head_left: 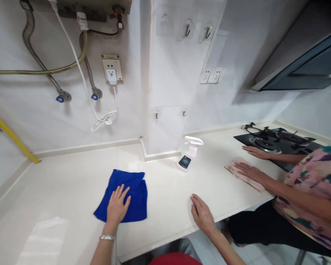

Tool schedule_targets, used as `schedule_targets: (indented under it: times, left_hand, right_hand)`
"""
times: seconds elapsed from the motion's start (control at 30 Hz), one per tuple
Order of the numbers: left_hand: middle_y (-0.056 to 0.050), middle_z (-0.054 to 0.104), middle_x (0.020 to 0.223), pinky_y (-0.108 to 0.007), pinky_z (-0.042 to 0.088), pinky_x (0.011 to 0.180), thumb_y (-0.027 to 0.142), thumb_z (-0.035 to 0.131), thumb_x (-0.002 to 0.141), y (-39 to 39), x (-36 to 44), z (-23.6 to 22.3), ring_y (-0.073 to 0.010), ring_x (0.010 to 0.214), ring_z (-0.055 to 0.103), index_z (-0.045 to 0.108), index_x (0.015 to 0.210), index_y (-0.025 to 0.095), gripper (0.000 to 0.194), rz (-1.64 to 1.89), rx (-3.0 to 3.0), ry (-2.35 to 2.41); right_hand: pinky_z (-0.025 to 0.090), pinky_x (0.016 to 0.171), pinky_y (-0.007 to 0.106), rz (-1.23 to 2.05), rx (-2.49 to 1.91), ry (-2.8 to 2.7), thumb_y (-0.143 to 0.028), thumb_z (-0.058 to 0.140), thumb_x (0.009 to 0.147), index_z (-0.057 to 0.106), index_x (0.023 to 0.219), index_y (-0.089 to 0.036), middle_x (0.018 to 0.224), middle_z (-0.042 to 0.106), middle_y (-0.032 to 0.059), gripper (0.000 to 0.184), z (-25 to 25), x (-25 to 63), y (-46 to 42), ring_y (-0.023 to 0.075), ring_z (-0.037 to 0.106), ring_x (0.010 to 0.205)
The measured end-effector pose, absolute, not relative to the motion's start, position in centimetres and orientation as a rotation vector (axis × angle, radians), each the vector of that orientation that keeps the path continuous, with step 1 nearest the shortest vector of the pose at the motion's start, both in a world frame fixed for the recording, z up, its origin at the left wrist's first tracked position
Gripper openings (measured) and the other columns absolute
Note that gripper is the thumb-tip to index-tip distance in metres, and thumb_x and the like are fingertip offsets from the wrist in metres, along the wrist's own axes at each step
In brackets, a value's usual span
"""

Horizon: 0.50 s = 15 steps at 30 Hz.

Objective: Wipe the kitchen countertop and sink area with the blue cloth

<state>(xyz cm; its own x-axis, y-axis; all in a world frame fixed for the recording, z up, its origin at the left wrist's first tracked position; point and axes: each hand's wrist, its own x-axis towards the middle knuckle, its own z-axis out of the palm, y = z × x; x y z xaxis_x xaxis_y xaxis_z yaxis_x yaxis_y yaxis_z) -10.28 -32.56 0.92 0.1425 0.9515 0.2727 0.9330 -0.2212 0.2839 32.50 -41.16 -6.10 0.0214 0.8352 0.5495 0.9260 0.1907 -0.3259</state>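
Observation:
A blue cloth (135, 197) lies spread on the white countertop (165, 206). My left hand (118, 204), with a silver bracelet at the wrist, rests flat on it with its fingers somewhat apart. To the right, my right hand (202, 215) is by the counter's front edge, fingers loosely extended and nothing visible in them. Beyond it a white spray bottle (184, 162) with a dark label stands upright near the wall corner, apart from both hands.
At the right, a co-worker's hand (248, 171) lies on a folded pale pink cloth (234, 170); their other hand (256, 151) is beside the black gas stove (281, 141). A range hood (298, 55) overhangs there. Hoses, valves and a plugged socket (112, 69) line the left wall.

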Motion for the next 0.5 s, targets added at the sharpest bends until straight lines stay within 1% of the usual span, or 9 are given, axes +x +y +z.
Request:
schedule_targets:
  times: [0.07,0.2,0.3,0.37,0.43,0.5]
  left_hand:
    - [-0.007,0.043,0.156,-0.049,0.03,0.123,0.044,0.038,0.097,-33.2,-14.0,1.0,-0.0247,0.146,0.037,0.05,0.143,0.028,0.049,0.575,2.254,2.074]
    - [-0.009,0.038,0.159,-0.048,0.024,0.124,0.049,0.03,0.097,-35.8,-21.1,1.2,-0.0262,0.15,0.03,0.046,0.146,0.024,0.057,0.484,2.025,2.35]
    - [-0.009,0.035,0.161,-0.048,0.021,0.124,0.052,0.025,0.095,-38.2,-26.5,1.3,-0.0271,0.151,0.027,0.046,0.146,0.023,0.062,0.423,1.797,2.532]
    - [-0.009,0.034,0.161,-0.046,0.02,0.125,0.054,0.022,0.094,-40.0,-29.9,1.4,-0.0262,0.151,0.026,0.046,0.146,0.022,0.065,0.41,1.626,2.654]
    - [-0.009,0.033,0.162,-0.045,0.02,0.125,0.056,0.02,0.093,-41.7,-32.5,1.7,-0.025,0.152,0.024,0.045,0.147,0.021,0.069,0.426,1.464,2.753]
    - [-0.011,0.032,0.162,-0.046,0.019,0.125,0.059,0.017,0.093,-43.5,-33.8,2.2,-0.0268,0.152,0.023,0.043,0.148,0.019,0.073,0.444,1.321,2.831]
  right_hand:
    - [0.054,0.103,0.053,-0.128,-1.63,-1.853,-0.03,0.045,0.096,0.054,0.131,-0.02,0.136,0.06,0.0146,0.038,-5.9,33.2,-41.4,0.0266,0.058,0.125]
    - [0.052,0.104,0.054,-0.083,-1.659,-1.839,-0.032,0.045,0.095,0.055,0.13,-0.02,0.136,0.061,0.014,0.038,-5.4,33.2,-41.8,0.0269,0.058,0.125]
    - [0.052,0.104,0.053,-0.076,-1.681,-1.821,-0.033,0.045,0.095,0.055,0.131,-0.019,0.136,0.061,0.014,0.039,-5.1,32.8,-42.0,0.0266,0.058,0.125]
    - [0.052,0.104,0.052,-0.084,-1.684,-1.813,-0.034,0.045,0.096,0.055,0.131,-0.019,0.136,0.061,0.0143,0.04,-5.1,32.7,-42.1,0.0265,0.058,0.125]
    - [0.052,0.103,0.052,-0.101,-1.68,-1.807,-0.034,0.044,0.096,0.055,0.132,-0.019,0.135,0.061,0.0143,0.04,-5.1,32.7,-42.3,0.0265,0.058,0.124]
    - [0.052,0.103,0.05,-0.116,-1.666,-1.808,-0.034,0.045,0.095,0.055,0.133,-0.02,0.135,0.061,0.0139,0.041,-5.2,32.7,-42.4,0.0262,0.059,0.123]
